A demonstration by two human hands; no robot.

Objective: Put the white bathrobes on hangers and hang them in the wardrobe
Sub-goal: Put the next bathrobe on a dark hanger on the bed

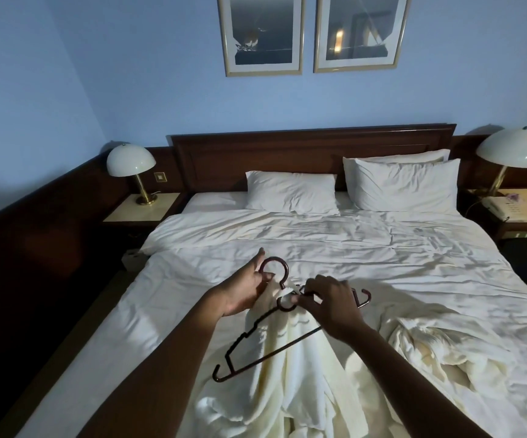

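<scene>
Left hand (249, 290) pinches white terry bathrobe (290, 368) collar just below one dark plastic hanger's hook (274, 267); right hand (331, 303) grips a second dark plastic hanger (255, 335) by its neck — advice: keep collar taut, feed the hanger shoulder under the cloth beside the fingertips.

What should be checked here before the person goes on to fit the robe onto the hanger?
1. Left hand holds the hanger hook: ok, fingers curl at the hook.
2. Right hand holds the hanger near its neck: ok, though the exact pinch is hidden.
3. Robe collar gathered at the neck: ok, white cloth bunches there.
4. Robe shoulders over the hanger arms: not ok, the left arm is bare.
5. Second hanger within reach: ok, behind the right hand.
6. Second robe ready: ok, heaped on the bed.
</scene>
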